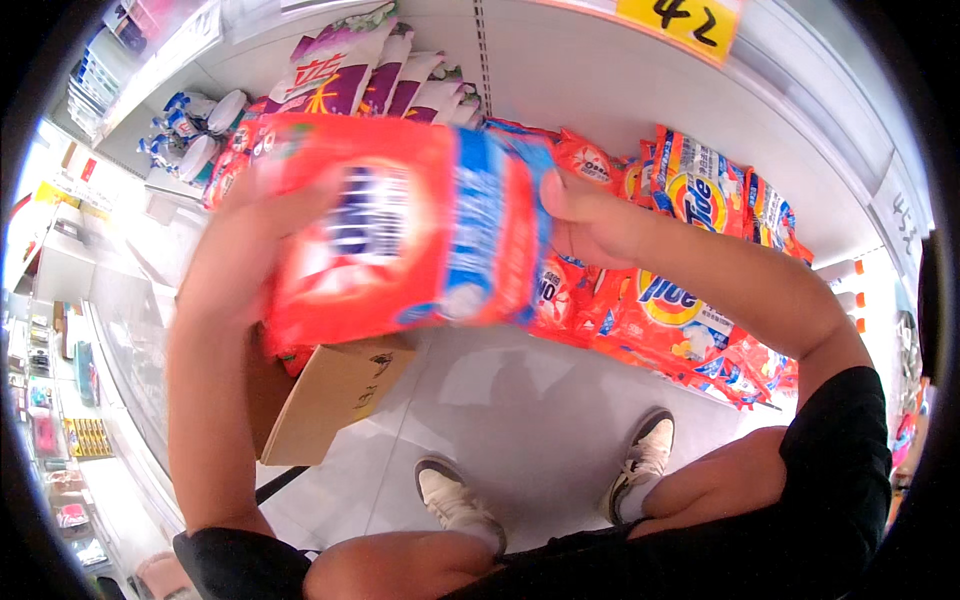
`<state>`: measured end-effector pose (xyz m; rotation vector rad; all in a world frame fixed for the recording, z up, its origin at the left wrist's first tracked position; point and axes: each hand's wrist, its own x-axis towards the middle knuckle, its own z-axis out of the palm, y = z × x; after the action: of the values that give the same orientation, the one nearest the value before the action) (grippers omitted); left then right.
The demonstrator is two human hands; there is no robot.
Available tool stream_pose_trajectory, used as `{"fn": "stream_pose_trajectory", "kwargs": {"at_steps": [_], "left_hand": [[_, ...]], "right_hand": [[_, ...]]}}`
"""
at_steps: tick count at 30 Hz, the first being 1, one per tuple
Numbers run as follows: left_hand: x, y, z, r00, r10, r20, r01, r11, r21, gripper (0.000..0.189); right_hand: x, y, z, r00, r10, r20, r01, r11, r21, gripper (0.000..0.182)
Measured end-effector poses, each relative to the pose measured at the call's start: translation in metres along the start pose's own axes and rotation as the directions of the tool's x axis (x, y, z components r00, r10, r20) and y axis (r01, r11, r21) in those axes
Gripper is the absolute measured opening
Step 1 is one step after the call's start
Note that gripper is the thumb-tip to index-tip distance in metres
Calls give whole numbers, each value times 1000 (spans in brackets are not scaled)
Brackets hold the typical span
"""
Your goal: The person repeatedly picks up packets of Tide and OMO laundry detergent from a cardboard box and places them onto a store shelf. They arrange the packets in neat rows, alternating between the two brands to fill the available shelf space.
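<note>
A large red plastic bag of laundry detergent [416, 225] with a blue band is held sideways in front of me, blurred by motion. On its left end is my left hand [274, 232], thumb across the front and most fingers hidden behind. My right hand [596, 221] grips the blue-edged right end, its thumb on the near side. Below the bag's left part stands an open cardboard box [337, 405], and some red packaging shows inside it. Behind my right hand, red Tide detergent bags [694, 199] are stacked on the low shelf.
White and purple bags [330, 71] lean against the shelf's back panel [585, 90]. Left of them are blue-and-white packs [184, 120] and white-lidded tubs [199, 156]. A yellow price card [682, 22] hangs overhead. My shoes [454, 491] rest on the tiled floor [495, 405].
</note>
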<state>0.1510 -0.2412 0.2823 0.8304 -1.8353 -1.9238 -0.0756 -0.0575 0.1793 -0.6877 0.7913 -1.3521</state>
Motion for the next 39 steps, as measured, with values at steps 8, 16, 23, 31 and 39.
{"fn": "stream_pose_trajectory", "kwargs": {"at_steps": [8, 16, 23, 31, 39], "left_hand": [[193, -100, 77, 999, 9, 38, -29, 819, 573, 49], [231, -225, 131, 993, -88, 83, -45, 362, 931, 75], [200, -242, 144, 960, 48, 274, -275, 313, 909, 80], [189, -212, 114, 856, -67, 512, -503, 114, 857, 62], [66, 9, -35, 746, -416, 520, -237, 564, 791, 30]], "right_hand": [[18, -7, -104, 778, -229, -585, 28, 943, -331, 33], [59, 26, -190, 609, -640, -469, -727, -214, -653, 97], [63, 37, -157, 822, -464, -330, -545, -471, -694, 75], [76, 51, -185, 810, -193, -553, -572, -463, -677, 67], [62, 57, -148, 813, -411, -413, -581, -511, -634, 59]]}}
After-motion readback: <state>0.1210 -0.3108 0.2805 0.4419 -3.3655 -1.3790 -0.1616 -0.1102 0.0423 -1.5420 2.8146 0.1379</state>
